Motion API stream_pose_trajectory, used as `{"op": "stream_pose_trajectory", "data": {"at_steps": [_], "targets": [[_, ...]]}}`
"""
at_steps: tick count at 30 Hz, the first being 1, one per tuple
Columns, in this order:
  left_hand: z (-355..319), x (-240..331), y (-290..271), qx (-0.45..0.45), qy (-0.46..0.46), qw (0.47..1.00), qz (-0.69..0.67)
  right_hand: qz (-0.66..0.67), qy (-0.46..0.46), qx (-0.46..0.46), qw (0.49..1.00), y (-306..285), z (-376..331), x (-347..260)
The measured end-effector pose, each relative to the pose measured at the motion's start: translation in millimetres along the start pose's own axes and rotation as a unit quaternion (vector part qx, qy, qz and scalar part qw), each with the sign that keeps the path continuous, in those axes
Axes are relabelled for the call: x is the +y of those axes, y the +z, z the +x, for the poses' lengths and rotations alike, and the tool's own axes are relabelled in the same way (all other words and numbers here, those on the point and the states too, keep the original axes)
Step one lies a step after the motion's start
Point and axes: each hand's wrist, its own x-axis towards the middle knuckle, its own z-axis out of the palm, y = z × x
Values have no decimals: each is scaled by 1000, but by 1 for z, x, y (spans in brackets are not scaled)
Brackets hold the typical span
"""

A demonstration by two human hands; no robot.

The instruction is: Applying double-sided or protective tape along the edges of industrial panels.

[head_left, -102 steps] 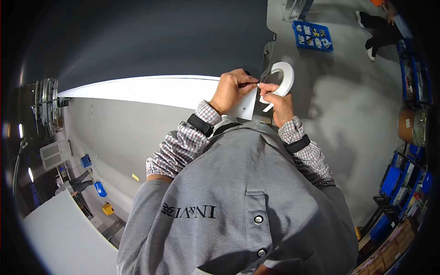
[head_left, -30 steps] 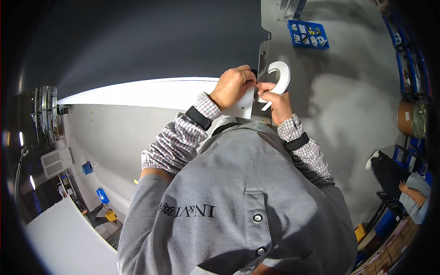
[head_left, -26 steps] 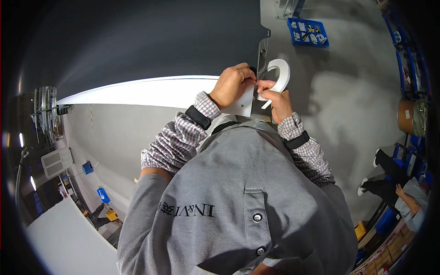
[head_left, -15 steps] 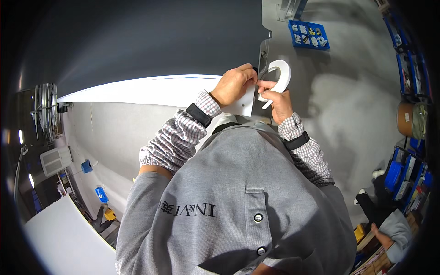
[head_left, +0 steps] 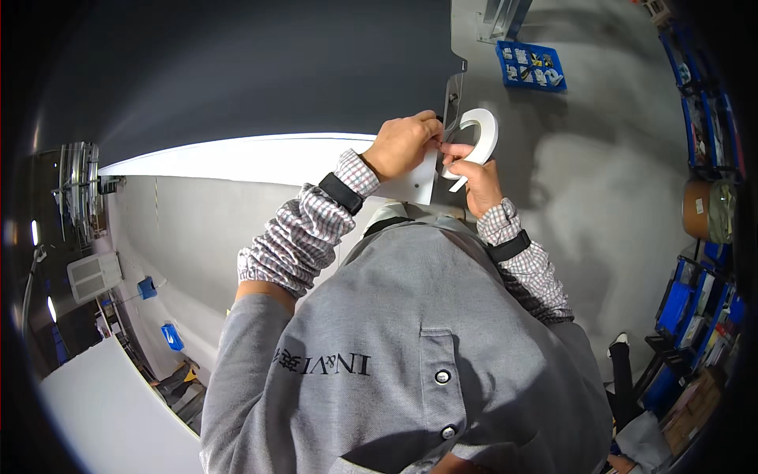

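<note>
A large dark grey panel [head_left: 276, 71] fills the upper left, with a bright white side face [head_left: 253, 158] along its near edge. At the panel's right-hand corner my left hand [head_left: 399, 148] bends over the white edge, fingertips pinched together; what lies between them is hidden. Close beside it, my right hand [head_left: 482, 186] grips a roll of white tape [head_left: 488, 136] by its lower part, thumb across it. A short tape-like strip sticks out below the thumb. The fingertips of both hands nearly meet at the corner.
A blue tray [head_left: 530, 66] of small parts sits on the grey floor at the upper right, near a metal stand [head_left: 499, 20]. Blue bins [head_left: 677, 304] line the right side. Another person's leg [head_left: 622, 371] shows at the lower right. A white board [head_left: 110, 403] stands lower left.
Both hands stay at the corner, and the tape roll has tilted slightly. The other person at the lower right has shifted downward in the view.
</note>
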Motion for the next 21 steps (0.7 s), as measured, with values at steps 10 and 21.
{"op": "stream_pose_trajectory", "data": {"at_steps": [10,21], "targets": [[-7,-4,2,-1,43,999,-13,2,-9,-3,1000,2,0,-4],[-19,6,4,36,6,994,-100,-5,-14,1,1000,-2,1,0]]}}
